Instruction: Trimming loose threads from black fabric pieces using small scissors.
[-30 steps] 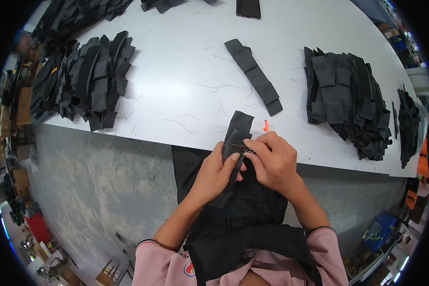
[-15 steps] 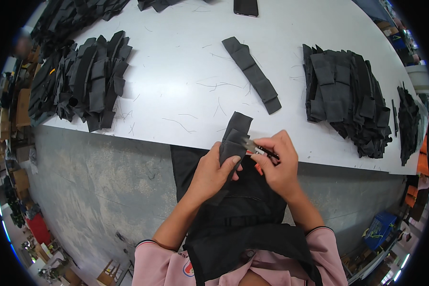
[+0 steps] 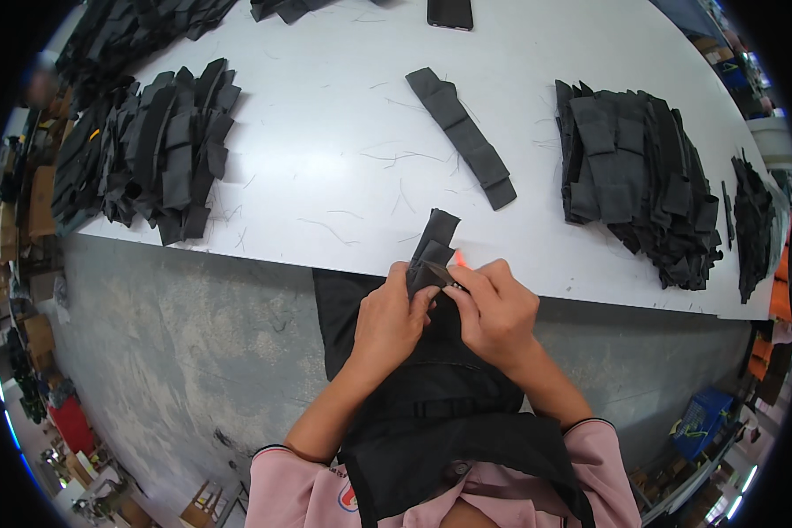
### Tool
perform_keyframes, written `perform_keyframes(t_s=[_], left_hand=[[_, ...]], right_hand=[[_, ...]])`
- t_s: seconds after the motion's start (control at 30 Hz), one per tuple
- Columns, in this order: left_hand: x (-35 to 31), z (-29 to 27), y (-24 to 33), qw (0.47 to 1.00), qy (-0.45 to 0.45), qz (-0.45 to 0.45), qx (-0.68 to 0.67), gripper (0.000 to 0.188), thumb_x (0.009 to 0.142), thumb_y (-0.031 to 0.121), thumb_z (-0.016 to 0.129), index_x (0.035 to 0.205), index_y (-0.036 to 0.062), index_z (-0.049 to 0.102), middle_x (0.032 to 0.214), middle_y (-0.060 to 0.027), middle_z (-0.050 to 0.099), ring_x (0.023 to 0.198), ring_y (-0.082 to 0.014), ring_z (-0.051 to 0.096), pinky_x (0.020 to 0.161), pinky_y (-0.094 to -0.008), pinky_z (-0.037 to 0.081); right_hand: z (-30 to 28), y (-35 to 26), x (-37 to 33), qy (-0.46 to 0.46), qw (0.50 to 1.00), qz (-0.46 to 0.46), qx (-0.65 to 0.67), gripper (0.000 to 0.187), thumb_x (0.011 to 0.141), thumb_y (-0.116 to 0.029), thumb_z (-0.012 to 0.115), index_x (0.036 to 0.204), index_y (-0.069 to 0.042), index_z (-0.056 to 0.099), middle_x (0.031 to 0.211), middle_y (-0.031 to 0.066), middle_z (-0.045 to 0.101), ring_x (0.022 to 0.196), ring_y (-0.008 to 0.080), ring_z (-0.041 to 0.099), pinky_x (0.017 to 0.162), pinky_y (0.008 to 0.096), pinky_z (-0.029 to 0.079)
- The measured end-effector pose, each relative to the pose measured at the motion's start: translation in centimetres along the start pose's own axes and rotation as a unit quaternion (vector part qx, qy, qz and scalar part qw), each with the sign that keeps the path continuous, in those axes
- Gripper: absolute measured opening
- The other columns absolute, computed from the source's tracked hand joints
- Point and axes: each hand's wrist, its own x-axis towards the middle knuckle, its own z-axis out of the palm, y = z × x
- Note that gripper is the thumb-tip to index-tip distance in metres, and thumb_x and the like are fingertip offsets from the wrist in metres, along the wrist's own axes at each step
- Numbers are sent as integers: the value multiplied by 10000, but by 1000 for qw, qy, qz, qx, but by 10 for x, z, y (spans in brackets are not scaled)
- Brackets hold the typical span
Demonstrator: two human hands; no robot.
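My left hand [image 3: 389, 319] is closed around a folded black fabric strip [image 3: 435, 238] at the near edge of the table, with its thumb on top. The strip's upper end stands out past my fingers. My right hand [image 3: 499, 312] is closed on a small pair of thread snips [image 3: 440, 274]. Their metal blades lie against the strip beside my left thumb, and an orange part shows above my fingers. Most of the snips' handle is hidden by my hand. Another black fabric strip [image 3: 463, 138] lies flat on the table, farther off.
On the white table [image 3: 317, 114], a pile of black strips [image 3: 172, 145] is at the left and another pile [image 3: 638, 176] at the right. More black pieces [image 3: 752, 229] lie at the far right. A dark phone [image 3: 450, 12] is at the back, and loose threads are scattered around.
My right hand has moved slightly left and down and turned, bringing the snips' blades lower on the strip, near my left thumb. The held strip has tilted a little.
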Motion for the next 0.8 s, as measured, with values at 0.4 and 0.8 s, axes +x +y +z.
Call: perform_keyframes(t_s=[0.4, 0.8], left_hand=[[6, -10, -2, 926, -146, -102, -334, 239, 907, 116, 528, 1094, -23, 474, 782, -91, 618, 607, -123, 600, 571, -252, 503], [-4, 4, -13, 880, -100, -57, -461, 398, 929, 254, 548, 1175, -6, 373, 973, -120, 565, 741, -131, 601, 631, -272, 527]], right_hand=[[-6, 14, -1, -32, 921, 222, 318, 262, 745, 57, 631, 998, 15, 580, 861, 19, 431, 650, 66, 469, 556, 186, 370], [33, 2, -16, -4, 916, 221, 335, 158, 711, 56, 670, 843, -1, 605, 703, 29, 476, 510, 84, 498, 439, 221, 403]])
